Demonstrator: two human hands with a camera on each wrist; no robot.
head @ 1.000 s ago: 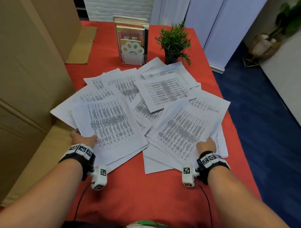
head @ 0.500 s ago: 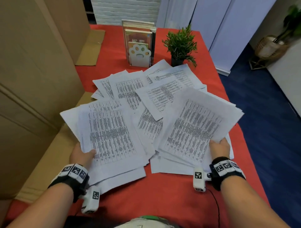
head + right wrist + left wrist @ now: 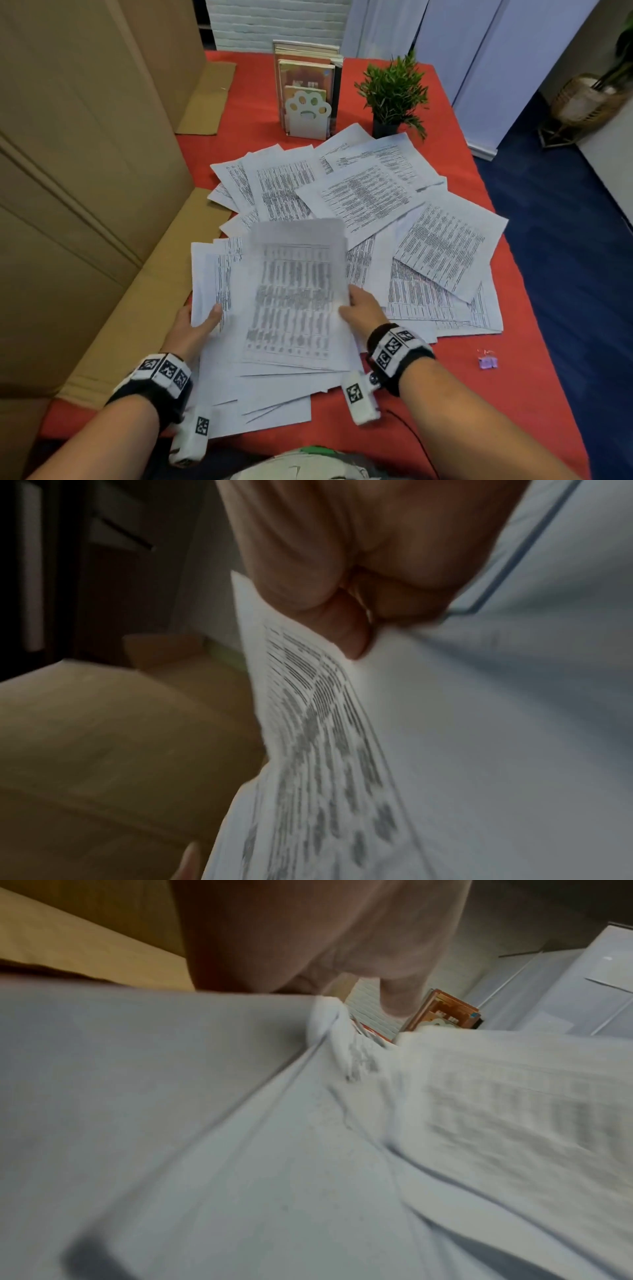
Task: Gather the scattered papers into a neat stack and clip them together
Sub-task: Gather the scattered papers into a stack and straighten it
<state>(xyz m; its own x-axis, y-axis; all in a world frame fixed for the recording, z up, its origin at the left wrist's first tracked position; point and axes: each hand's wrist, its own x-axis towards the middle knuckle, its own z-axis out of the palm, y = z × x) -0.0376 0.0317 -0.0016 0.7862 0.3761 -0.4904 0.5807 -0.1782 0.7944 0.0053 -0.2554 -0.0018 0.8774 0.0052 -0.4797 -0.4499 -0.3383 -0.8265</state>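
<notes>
An office: printed papers [image 3: 366, 197], stood-up books [image 3: 306, 73], potted plant [image 3: 392, 92], partition panels [image 3: 486, 61]

Matt printed papers [image 3: 368, 197], red cloth [image 3: 462, 394]

Your gathered bundle of printed sheets [image 3: 291, 308], white with dense black tables, lies uneven and fanned at its near edges, lifted over the red tabletop [image 3: 513, 404]. Loose papers [image 3: 370, 195] overlap beyond and to its right. A small purple clip [image 3: 487, 362] lies apart, near the right edge.
</notes>
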